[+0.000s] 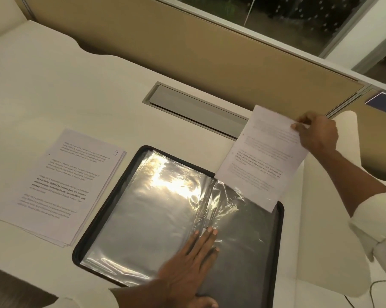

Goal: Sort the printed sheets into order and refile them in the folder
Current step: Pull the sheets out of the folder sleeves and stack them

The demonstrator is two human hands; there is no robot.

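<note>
A black display folder (92,221) lies open on the desk, its clear plastic sleeves glaring under the light. My left hand (187,261) presses flat on the sleeves near the spine, fingers straight. My right hand (318,134) pinches the top corner of one printed sheet (263,158), which hangs tilted with its lower edge at the mouth of the right-hand sleeve (243,230). A stack of printed sheets (61,185) rests left of the folder; its top page bears a handwritten 9.
A grey cable-tray lid (194,107) is set into the white desk (76,90) behind the folder. A tan partition (187,41) stands at the back with a window above. The desk's near edge runs just below the folder.
</note>
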